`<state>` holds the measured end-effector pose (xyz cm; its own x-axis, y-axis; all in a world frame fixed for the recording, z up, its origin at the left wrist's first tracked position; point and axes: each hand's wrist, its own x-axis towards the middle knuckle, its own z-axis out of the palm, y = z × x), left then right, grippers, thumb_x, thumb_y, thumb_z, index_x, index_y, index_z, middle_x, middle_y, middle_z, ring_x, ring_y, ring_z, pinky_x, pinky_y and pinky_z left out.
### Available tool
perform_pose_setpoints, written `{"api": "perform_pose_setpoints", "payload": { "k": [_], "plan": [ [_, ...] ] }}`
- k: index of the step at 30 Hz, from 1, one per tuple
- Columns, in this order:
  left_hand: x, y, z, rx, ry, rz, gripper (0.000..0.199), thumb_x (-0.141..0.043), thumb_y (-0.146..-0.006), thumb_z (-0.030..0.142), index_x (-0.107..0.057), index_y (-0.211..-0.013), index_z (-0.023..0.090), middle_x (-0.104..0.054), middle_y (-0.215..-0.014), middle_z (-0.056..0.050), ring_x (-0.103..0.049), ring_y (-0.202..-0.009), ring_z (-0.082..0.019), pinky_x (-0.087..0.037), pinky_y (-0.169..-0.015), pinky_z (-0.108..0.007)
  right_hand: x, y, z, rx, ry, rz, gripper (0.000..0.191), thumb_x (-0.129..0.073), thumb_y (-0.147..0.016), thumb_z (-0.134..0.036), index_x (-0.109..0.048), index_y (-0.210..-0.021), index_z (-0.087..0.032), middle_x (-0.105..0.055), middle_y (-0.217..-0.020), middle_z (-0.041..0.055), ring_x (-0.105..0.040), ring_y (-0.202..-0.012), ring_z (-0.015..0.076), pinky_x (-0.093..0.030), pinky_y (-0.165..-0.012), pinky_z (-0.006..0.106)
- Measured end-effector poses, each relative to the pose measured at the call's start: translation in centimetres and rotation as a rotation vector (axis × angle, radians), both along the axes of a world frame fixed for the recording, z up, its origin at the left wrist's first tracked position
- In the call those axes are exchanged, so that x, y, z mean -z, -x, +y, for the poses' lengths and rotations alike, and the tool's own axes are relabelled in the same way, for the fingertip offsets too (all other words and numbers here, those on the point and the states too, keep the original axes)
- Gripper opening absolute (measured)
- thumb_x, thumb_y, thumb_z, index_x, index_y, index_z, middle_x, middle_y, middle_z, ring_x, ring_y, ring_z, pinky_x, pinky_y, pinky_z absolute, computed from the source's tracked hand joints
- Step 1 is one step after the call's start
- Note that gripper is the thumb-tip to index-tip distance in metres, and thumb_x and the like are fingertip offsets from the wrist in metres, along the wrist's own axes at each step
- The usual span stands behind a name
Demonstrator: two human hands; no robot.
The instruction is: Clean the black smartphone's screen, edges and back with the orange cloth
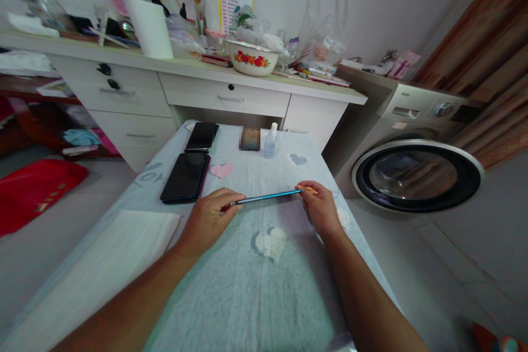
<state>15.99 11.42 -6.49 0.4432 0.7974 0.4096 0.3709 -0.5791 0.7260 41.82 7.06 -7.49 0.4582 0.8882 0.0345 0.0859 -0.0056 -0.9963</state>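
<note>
A thin flat slab with a shiny blue edge, seemingly a smartphone (270, 196), is seen nearly edge-on above the cloth-covered table (231, 297). My left hand (212, 214) pinches its left end between thumb and fingers. At the opposite end, my right hand (322, 206) is closed on it, with a small orange item (308, 190) showing at those fingertips; its kind is unclear. Two dark devices with black screens lie to the left: a larger one (185, 177) close by and a smaller one (202, 137) behind. A clear spray bottle (270, 143) stands beyond the slab.
Beside the bottle is a small brown item (251, 139), partly blurred out. White folded sheets (136, 236) lie along the table's left side. Behind stands a white drawer desk (198, 88) bearing a flowered bowl (253, 60) and a paper roll (149, 27). A washing machine (416, 121) is at right.
</note>
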Motion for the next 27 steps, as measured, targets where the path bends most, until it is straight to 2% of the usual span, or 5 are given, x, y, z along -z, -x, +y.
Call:
{"api": "perform_pose_setpoints", "payload": {
  "k": [4, 11, 16, 22, 27],
  "plan": [
    [-0.2, 0.1, 0.0, -0.006, -0.006, 0.039, 0.018, -0.055, -0.081, 0.019, -0.070, -0.093, 0.019, -0.068, -0.090, -0.004, -0.062, -0.078, -0.015, -0.049, -0.069, -0.026, -0.3, 0.1, -0.1, -0.013, 0.011, 0.023, 0.032, -0.069, -0.067, -0.044, -0.063, -0.082, -0.016, -0.046, -0.055, -0.0052, -0.035, -0.046, 0.0077, -0.022, -0.043, 0.022],
    [-0.1, 0.4, 0.3, 0.078, -0.040, 0.184, 0.023, -0.051, -0.074, 0.009, -0.065, -0.089, 0.021, -0.062, -0.082, 0.001, -0.054, -0.064, -0.011, -0.042, -0.060, -0.022, -0.5, -0.2, -0.4, -0.053, 0.070, -0.081, 0.029, -0.066, -0.068, -0.042, -0.065, -0.078, -0.015, -0.050, -0.055, -0.0029, -0.038, -0.047, 0.0084, -0.027, -0.044, 0.022],
    [-0.2, 0.3, 0.1, 0.151, -0.040, 0.281, 0.030, -0.046, -0.066, 0.001, -0.060, -0.086, 0.020, -0.056, -0.081, 0.002, -0.050, -0.062, -0.010, -0.039, -0.061, -0.023, -0.3, -0.4, -0.4, -0.040, 0.115, -0.310, 0.025, -0.061, -0.071, -0.038, -0.068, -0.078, -0.015, -0.060, -0.063, 0.0006, -0.051, -0.057, 0.0126, -0.036, -0.053, 0.023],
    [-0.4, 0.3, 0.0, 0.224, -0.066, 0.371, 0.032, -0.048, -0.064, 0.001, -0.057, -0.087, 0.021, -0.057, -0.088, -0.001, -0.053, -0.084, -0.017, -0.042, -0.075, -0.029, -1.0, -0.2, -0.7, -0.009, 0.204, -0.713, 0.018, -0.054, -0.076, -0.028, -0.071, -0.079, -0.019, -0.069, -0.076, 0.0029, -0.061, -0.073, 0.0170, -0.041, -0.068, 0.026],
    [-0.7, 0.3, -0.2, 0.252, -0.088, 0.397, 0.031, -0.049, -0.064, 0.001, -0.057, -0.085, 0.022, -0.058, -0.097, -0.003, -0.050, -0.097, -0.021, -0.042, -0.084, -0.035, -1.3, 0.1, -0.8, -0.041, 0.243, -0.774, 0.018, -0.054, -0.079, -0.026, -0.071, -0.080, -0.021, -0.070, -0.079, 0.0035, -0.061, -0.075, 0.0174, -0.041, -0.068, 0.026]
  ]
}}
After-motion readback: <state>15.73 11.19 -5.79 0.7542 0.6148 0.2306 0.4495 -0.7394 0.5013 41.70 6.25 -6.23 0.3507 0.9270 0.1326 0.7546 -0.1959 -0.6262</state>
